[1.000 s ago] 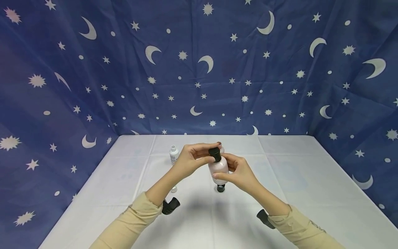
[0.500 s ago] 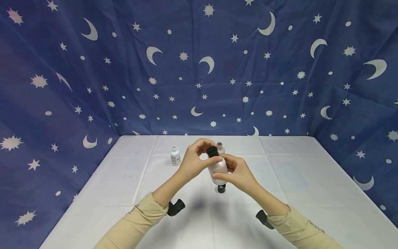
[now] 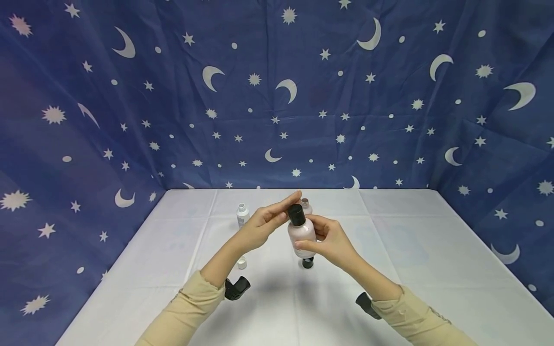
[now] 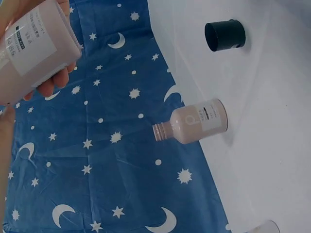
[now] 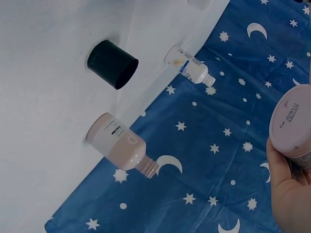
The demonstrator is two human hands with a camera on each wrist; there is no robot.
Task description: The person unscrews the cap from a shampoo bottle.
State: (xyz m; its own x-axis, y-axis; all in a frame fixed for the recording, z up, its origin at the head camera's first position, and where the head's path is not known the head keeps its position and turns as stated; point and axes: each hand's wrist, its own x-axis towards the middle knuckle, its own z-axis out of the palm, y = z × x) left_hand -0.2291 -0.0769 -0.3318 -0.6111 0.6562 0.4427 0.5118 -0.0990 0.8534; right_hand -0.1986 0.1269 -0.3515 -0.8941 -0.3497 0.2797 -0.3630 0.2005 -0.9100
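Observation:
A pink bottle with a black cap on its neck is held above the table, slightly tilted. My right hand grips its body from the right; the right wrist view shows the bottle's printed base above that hand. My left hand is beside the black cap, its fingers extended past the cap's far side and the thumb to its left; whether they touch it I cannot tell. Behind stands a second pink bottle, uncapped, partly hidden in the head view.
A loose black cap lies on the white-covered table below the held bottle. Farther left are an uncapped white bottle and a white cap. Starry blue cloth hangs around the table. Black devices sit at both wrists.
My left hand went from gripping the black cap, turning about it, to straightened fingers drawn slightly left. The right hand keeps the pink bottle nearly where it was.

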